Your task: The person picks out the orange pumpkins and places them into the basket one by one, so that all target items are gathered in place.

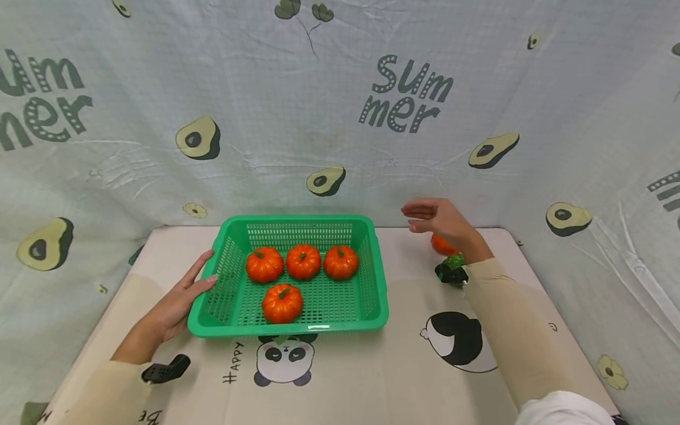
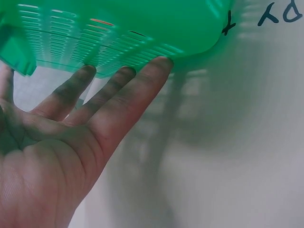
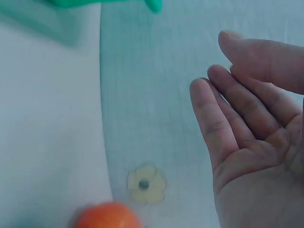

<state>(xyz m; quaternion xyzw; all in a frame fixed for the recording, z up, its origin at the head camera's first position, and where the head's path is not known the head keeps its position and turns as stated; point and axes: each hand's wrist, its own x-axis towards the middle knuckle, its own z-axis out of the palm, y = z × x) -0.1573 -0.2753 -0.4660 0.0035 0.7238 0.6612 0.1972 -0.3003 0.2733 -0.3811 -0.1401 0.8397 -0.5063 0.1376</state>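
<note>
A green plastic basket (image 1: 287, 326) stands on the table, with several small orange pumpkins in it: three in a back row and one pumpkin (image 1: 283, 303) nearer the front. My left hand (image 1: 177, 304) holds the basket's left side, the thumb over the rim and the other fingers stretched against the slatted outer wall (image 2: 61, 28). At the back right, my right hand (image 1: 432, 217) hangs in the air with loosely bent fingers and an empty palm. Another orange pumpkin (image 1: 442, 244) lies below the right wrist, partly hidden by the forearm; its top shows in the right wrist view.
Beside that pumpkin is a small textured green thing (image 1: 455, 260), half covered by the right wrist's black camera (image 1: 451, 274). A hanging cloth (image 1: 276, 118) with avocado prints borders the table's back and sides. The pale tablecloth (image 1: 361, 378) carries panda drawings.
</note>
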